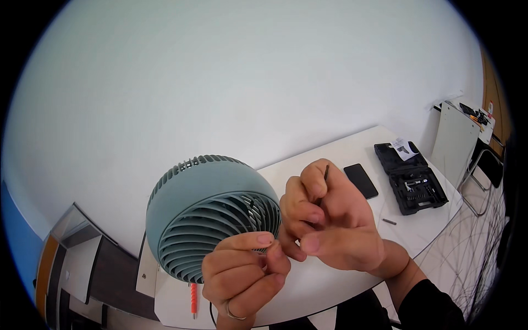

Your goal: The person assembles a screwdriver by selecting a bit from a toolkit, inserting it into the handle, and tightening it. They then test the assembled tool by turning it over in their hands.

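A round grey-green fan point(220, 179) with a slatted grille stands on the white table, left of centre. In front of its grille my left hand point(242, 278) is closed, thumb and index fingertip pinched together; anything between them is too small to make out. My right hand point(338, 223) is raised just right of the fan, fingers curled. A thin dark rod point(326, 172), like a tool bit, sticks up from between its fingers; its lower end is hidden. The two hands are close together, with the right thumb near the left fingertips.
On the white table point(308, 280), to the right, lie a black phone point(361, 180), an open black tool case point(412, 187) and a small metal bit point(389, 221). An orange-red twisted handle point(193, 300) shows below the fan. Behind is a white wall point(264, 82).
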Tool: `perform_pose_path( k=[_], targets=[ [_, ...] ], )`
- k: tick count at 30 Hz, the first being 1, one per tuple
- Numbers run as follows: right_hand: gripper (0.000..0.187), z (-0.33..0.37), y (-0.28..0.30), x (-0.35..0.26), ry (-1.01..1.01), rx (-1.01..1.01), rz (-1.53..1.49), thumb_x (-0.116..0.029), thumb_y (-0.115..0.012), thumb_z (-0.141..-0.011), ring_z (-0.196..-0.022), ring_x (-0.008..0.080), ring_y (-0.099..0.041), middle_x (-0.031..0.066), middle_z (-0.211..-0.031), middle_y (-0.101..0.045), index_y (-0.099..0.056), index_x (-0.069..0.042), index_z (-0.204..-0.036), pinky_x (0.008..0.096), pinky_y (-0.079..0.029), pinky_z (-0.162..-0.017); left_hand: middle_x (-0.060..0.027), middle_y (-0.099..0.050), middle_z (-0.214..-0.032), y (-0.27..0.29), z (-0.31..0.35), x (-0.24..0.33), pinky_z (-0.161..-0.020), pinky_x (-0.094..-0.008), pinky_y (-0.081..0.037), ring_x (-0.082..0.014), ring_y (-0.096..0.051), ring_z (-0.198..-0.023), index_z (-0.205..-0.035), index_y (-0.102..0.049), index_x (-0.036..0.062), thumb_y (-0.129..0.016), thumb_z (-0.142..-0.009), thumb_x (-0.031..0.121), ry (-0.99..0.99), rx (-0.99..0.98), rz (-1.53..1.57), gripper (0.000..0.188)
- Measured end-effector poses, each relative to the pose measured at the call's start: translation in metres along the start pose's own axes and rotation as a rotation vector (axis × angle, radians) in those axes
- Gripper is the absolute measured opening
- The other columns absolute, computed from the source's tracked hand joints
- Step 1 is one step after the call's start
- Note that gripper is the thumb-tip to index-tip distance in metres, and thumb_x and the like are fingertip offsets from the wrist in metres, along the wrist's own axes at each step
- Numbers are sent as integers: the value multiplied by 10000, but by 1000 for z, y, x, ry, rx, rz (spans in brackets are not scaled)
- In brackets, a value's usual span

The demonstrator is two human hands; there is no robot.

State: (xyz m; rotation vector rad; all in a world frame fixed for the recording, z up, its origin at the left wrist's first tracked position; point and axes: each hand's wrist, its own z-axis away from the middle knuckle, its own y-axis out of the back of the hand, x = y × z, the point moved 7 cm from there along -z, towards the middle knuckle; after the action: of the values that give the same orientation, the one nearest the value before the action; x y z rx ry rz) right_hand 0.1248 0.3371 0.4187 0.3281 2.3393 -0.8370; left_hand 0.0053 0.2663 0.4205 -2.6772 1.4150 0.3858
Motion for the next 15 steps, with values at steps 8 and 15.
perform_pose_path(
  k=[8, 15],
  targets=[
    [518, -2, 1, 7, -51, -26, -125, 217, -627, -797, -991, 123, -521, 33, -1047, -389, -316, -124, -1032, 286, -503, -852, 17, -455, -829, 1, -1, -3, -581, -258, -541, -144, -457, -684, -863, -451, 181, -728, -892, -32, 33, 1, 101, 351],
    [519, -1, 0, 6, -79, -37, -74, 215, -662, -783, -990, 115, -540, 18, -1050, -397, -338, -125, -1005, 273, -513, -848, 15, -442, -830, 0, 2, -5, -567, -241, -524, -143, -457, -682, -832, -470, 175, -720, -908, 3, 71, 101, 146, 313]
  ],
)
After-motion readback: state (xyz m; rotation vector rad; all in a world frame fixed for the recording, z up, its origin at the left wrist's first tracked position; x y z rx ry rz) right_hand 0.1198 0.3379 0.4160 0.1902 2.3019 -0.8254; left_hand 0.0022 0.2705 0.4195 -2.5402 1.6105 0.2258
